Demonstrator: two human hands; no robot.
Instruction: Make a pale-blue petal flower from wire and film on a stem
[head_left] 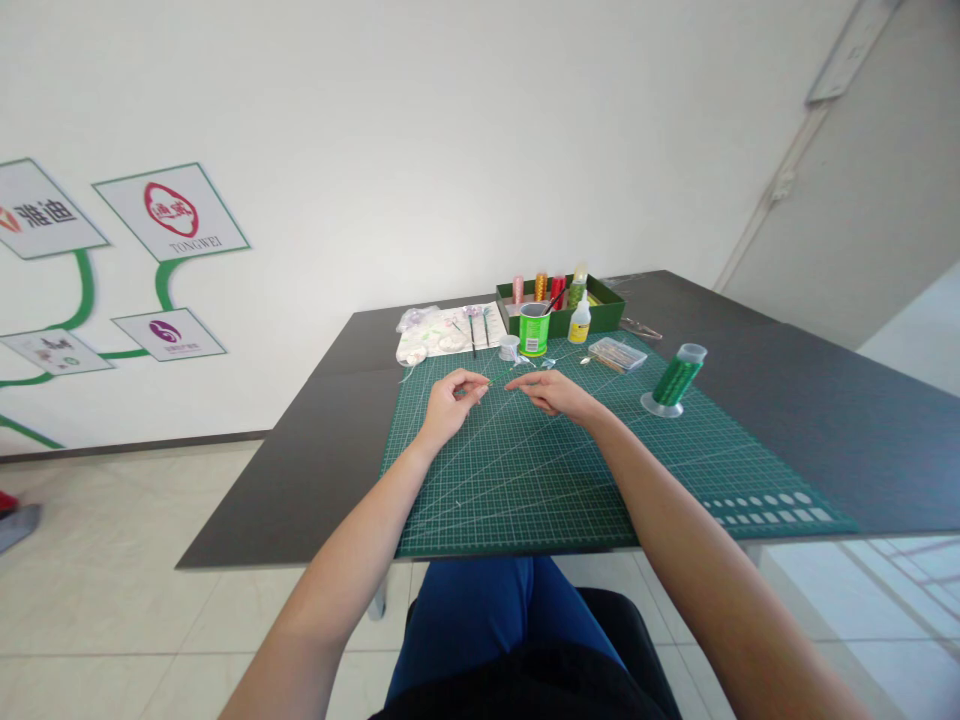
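Observation:
My left hand (452,402) is closed in a pinch above the green cutting mat (517,490), with a tiny green piece (490,382) at the tips of its thumb and forefinger. Facing it from the right is my right hand (556,394), its thumb and forefinger drawn together; whatever is between them is too small to make out. A narrow gap separates the two sets of fingertips. To the right, a spool of green thread (676,378) stands tilted on the mat. Just beyond the hands are a small white tub (508,348) and a bright green can (534,332) with a brush in it.
Behind the can, a dark green box (609,312) holds several thread spools. A glue bottle (580,322) and a clear plastic case (618,354) stand right of the can. Two brushes (473,335) lie on white paper (435,332) at the left. The black table (300,440) surrounds the mat.

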